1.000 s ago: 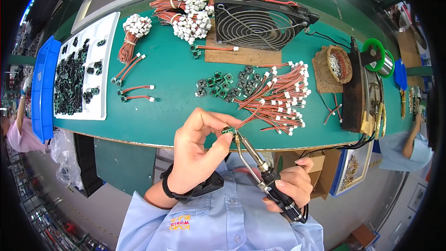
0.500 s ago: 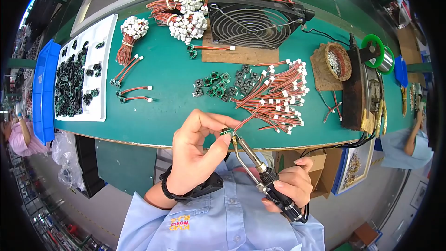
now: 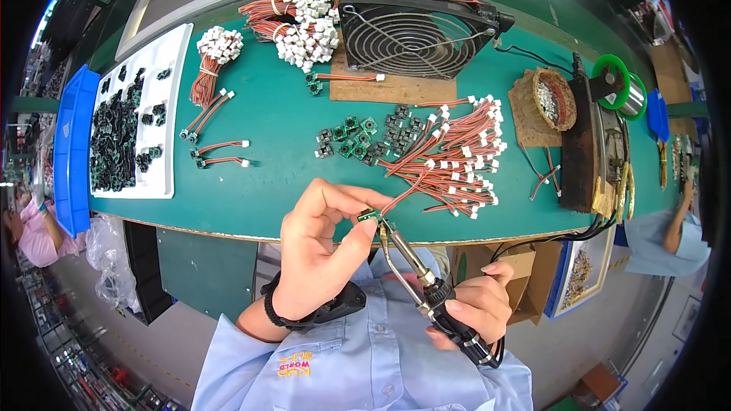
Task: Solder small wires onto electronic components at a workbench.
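Observation:
Between thumb and fingers, my left hand (image 3: 324, 236) pinches a small green circuit board (image 3: 369, 215) at the table's front edge. A red and black wire lead (image 3: 403, 196) runs from the board toward the pile of wires. My right hand (image 3: 478, 303) is wrapped round the black handle of a soldering iron (image 3: 438, 289), which has a thin metal feed tube alongside. The iron's tip meets or nearly meets the board; the exact contact is too small to tell. Beyond my hands lie several loose small boards (image 3: 358, 137) and a fan of wire leads with white connectors (image 3: 464, 154).
A black fan (image 3: 415, 38) stands at the back on a brown board. To the right are a round tip-cleaning dish (image 3: 553, 99), a dark metal stand (image 3: 582, 152) and a green solder spool (image 3: 611, 76). A white tray (image 3: 164, 152) of boards and bundled leads (image 3: 205, 80) lie left.
My hands have barely moved; the iron and board have shifted very slightly left. Both grips are the same.

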Motion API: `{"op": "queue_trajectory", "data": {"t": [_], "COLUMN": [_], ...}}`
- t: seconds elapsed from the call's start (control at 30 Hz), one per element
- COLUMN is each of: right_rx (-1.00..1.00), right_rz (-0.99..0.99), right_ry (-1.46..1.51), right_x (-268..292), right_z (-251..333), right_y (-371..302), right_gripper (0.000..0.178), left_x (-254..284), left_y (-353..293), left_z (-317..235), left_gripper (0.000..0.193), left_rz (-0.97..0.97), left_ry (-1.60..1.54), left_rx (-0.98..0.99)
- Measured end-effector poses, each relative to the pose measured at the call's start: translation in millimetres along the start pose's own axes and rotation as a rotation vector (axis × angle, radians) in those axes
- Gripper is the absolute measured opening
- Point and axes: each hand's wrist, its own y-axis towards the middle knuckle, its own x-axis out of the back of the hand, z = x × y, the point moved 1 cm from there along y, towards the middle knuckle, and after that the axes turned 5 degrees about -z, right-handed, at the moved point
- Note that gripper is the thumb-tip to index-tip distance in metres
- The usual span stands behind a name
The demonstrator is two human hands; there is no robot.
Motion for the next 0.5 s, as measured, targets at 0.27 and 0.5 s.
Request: {"op": "queue_trajectory", "data": {"t": [0.27,0.5], "right_rx": [-0.005,-0.024], "right_rz": [0.002,-0.002], "right_ry": [0.011,0.011], "right_x": [2.8,5.3], "right_z": [1.1,1.9], "right_y": [-0.9,-0.4], "right_gripper": [0.045,0.044], "left_x": [-1.9,-2.6], "left_y": [-0.5,-1.0], "left_z": [-2.8,-2.6], "left_gripper": [0.013,0.014], "left_rz": [0.002,0.010], "left_ry": [-0.007,0.004], "left_rx": [-0.007,-0.017]}}
